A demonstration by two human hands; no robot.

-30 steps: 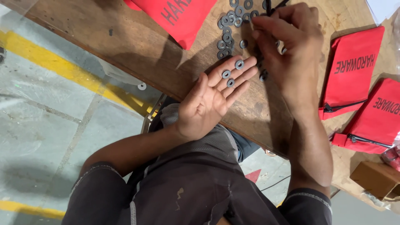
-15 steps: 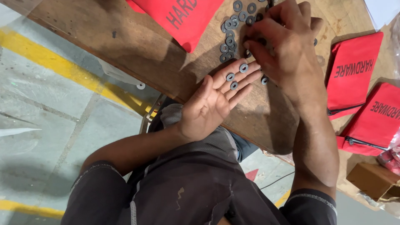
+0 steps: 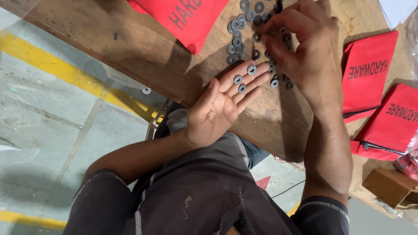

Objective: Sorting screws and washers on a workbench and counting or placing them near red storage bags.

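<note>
Three grey washers (image 3: 243,79) rest on the outstretched fingers of the left hand (image 3: 220,106), which lies palm up, fingers spread flat, at the near edge of a wooden workbench (image 3: 130,52). At one o'clock from that palm, the right hand (image 3: 302,48) arches knuckles-up over a scattered pile of washers (image 3: 244,26), its fingertips pinched close together among them; whether they grip one cannot be told. Red zippered pouches (image 3: 370,74) lie at three o'clock of the right hand, another red pouch (image 3: 183,17) at ten o'clock of the left hand.
</note>
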